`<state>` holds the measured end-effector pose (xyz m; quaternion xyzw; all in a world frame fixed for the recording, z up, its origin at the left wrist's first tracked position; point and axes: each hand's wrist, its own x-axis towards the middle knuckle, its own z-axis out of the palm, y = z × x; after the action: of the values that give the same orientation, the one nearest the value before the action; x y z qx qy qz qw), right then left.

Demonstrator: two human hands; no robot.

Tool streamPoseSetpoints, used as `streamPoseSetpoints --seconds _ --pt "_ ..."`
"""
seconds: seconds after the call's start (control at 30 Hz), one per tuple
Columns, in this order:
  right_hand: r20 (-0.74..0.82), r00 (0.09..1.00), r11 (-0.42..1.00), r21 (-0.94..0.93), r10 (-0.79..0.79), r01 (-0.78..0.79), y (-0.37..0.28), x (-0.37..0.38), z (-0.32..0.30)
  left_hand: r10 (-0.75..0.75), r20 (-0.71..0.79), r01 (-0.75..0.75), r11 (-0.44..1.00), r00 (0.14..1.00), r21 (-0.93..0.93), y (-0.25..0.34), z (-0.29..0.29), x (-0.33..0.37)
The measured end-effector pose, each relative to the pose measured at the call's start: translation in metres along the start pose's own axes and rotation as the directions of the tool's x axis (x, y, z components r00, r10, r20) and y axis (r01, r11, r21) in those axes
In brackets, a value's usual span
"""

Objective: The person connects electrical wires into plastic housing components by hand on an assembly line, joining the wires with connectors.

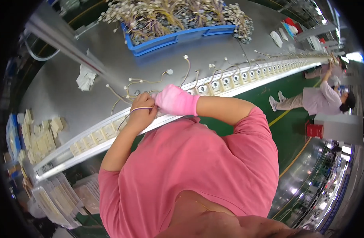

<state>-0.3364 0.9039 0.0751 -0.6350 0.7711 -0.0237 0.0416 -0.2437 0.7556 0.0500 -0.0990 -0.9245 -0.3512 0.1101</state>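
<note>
Cream square plastic housings (88, 141) sit in long white channel (86, 154), probably to keep them aligned. Bare left hand (144, 112), thin multicoloured wire (139, 108) across it, meets pink-gloved right hand (172, 100) over channel; grip contents hidden, can't tell.

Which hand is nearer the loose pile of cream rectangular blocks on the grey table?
Left. The bare left hand is right of the cream block pile; the pink-gloved right hand is farther right.

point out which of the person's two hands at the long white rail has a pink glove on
The right hand: a pink glove covers it to the wrist, while the left hand is bare.
</note>
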Motion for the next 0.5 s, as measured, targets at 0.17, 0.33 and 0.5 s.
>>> streamPoseSetpoints --seconds 0.17,0.33,0.5 --pt "-0.056 0.997 0.980 0.192 0.058 -0.046 0.002 -0.005 -0.002 -0.037 -0.006 0.038 0.997 0.999 0.068 -0.002 0.009 -0.002" --pt "-0.283 0.959 0.999 0.043 0.021 -0.010 -0.011 -0.014 -0.005 -0.072 -0.052 0.075 0.996 0.996 0.043 0.003 0.011 -0.009" --pt "-0.334 0.928 0.973 -0.102 0.163 -0.208 -0.034 -0.023 0.019 -0.164 -0.092 0.170 0.983 0.982 0.064 0.018 0.018 -0.009"
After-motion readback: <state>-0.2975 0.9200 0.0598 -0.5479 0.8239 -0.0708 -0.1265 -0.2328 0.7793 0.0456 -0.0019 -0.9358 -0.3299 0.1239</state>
